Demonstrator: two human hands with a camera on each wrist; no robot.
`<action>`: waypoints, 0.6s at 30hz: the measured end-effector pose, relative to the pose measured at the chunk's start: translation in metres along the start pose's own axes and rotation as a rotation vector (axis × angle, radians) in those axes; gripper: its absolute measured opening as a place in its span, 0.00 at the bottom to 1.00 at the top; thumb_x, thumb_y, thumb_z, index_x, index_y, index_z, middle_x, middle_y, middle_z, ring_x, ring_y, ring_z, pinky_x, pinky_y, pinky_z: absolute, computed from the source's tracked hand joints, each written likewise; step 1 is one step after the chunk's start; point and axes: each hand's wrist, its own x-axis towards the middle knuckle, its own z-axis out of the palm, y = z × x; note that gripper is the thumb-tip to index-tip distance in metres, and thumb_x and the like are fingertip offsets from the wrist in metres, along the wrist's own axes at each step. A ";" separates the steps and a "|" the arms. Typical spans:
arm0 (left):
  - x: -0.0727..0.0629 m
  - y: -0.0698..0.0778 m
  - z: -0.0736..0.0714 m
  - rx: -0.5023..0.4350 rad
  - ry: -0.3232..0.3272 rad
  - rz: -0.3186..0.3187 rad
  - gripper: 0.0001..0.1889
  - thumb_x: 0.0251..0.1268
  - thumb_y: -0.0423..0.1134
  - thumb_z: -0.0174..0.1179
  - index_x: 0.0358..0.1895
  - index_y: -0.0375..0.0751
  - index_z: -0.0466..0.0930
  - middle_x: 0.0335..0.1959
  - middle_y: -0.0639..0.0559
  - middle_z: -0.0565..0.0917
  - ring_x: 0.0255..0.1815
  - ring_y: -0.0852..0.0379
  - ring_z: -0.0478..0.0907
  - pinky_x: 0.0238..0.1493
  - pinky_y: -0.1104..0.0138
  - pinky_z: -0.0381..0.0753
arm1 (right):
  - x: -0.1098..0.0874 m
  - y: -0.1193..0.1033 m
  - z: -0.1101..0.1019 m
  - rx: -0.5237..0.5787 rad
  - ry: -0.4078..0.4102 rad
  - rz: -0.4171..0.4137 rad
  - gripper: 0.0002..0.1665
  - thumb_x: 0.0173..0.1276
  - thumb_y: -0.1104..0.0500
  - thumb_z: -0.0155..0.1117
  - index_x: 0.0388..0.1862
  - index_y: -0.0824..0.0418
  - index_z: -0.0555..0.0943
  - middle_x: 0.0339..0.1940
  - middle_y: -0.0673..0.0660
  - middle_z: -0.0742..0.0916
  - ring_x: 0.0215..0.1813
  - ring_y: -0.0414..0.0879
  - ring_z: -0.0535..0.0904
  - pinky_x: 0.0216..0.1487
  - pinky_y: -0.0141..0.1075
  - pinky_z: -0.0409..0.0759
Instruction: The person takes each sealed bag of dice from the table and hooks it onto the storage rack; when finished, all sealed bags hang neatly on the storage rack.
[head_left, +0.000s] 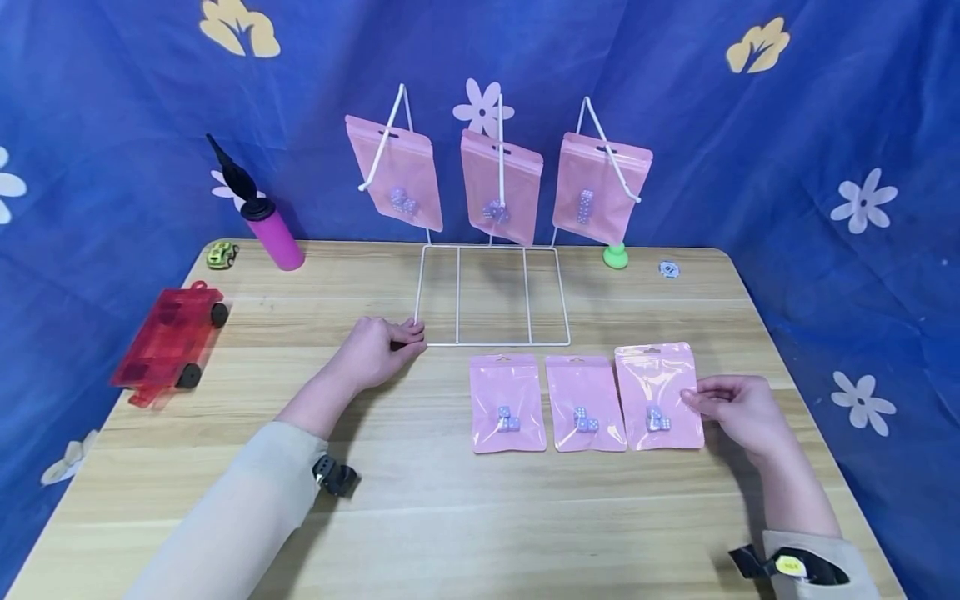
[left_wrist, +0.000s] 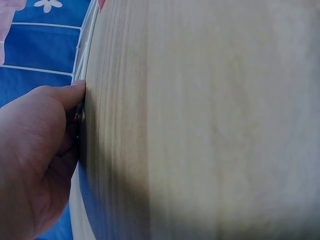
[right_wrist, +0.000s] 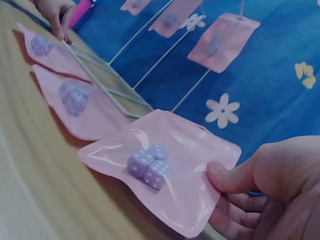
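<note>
Pink pouch (head_left: 667,387), rightmost before the white rack (head_left: 491,344), looks light, floppy and slick, best taken by its flat side edge, clear of the dice (head_left: 656,420), where my right fingers (head_left: 708,407) pinch it while my left fingers (head_left: 407,331) pinch the rack's near corner.

The worktop (head_left: 450,517), pale and wood-grained, carries a white wire rack (head_left: 458,296), and two flat pink pouches (head_left: 508,392) (head_left: 583,387) lie in front of the rack toward its right (a third pouch (head_left: 656,383), farther right, is in the right grip (head_left: 738,408), its contact with the wood unclear). Left of the rack sit a magenta-and-black pump (head_left: 276,237), a small green toy car (head_left: 222,255) and a red see-through toy vehicle (head_left: 171,337); right of its back edge are a bright green piece (head_left: 616,257) and a blue-and-white chip (head_left: 669,269).
</note>
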 end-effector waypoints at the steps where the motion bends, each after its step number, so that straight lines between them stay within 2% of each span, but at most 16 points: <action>1: 0.000 0.001 0.000 0.000 0.003 0.007 0.12 0.69 0.36 0.73 0.50 0.33 0.90 0.55 0.44 0.88 0.64 0.47 0.82 0.72 0.53 0.75 | -0.001 -0.002 -0.001 0.010 0.008 -0.019 0.17 0.70 0.65 0.76 0.47 0.80 0.85 0.32 0.54 0.91 0.31 0.39 0.85 0.29 0.34 0.86; 6: 0.001 0.002 -0.001 0.006 0.003 0.009 0.12 0.70 0.36 0.73 0.51 0.32 0.90 0.56 0.44 0.87 0.64 0.47 0.82 0.73 0.51 0.75 | -0.007 -0.015 -0.006 0.048 0.052 -0.108 0.12 0.69 0.66 0.76 0.41 0.77 0.87 0.29 0.48 0.90 0.29 0.37 0.82 0.23 0.32 0.80; 14: -0.001 -0.001 0.000 0.001 -0.001 -0.004 0.12 0.70 0.36 0.72 0.51 0.32 0.90 0.56 0.44 0.87 0.64 0.48 0.82 0.73 0.51 0.74 | -0.013 -0.042 -0.014 0.081 0.120 -0.297 0.05 0.66 0.72 0.76 0.38 0.75 0.89 0.29 0.47 0.91 0.30 0.36 0.83 0.28 0.26 0.83; 18: -0.001 -0.002 0.001 -0.002 0.008 0.011 0.12 0.69 0.35 0.73 0.50 0.32 0.90 0.55 0.43 0.88 0.63 0.47 0.83 0.73 0.52 0.74 | -0.014 -0.060 -0.019 0.179 0.103 -0.361 0.03 0.64 0.76 0.75 0.36 0.75 0.88 0.29 0.49 0.91 0.28 0.37 0.84 0.27 0.25 0.82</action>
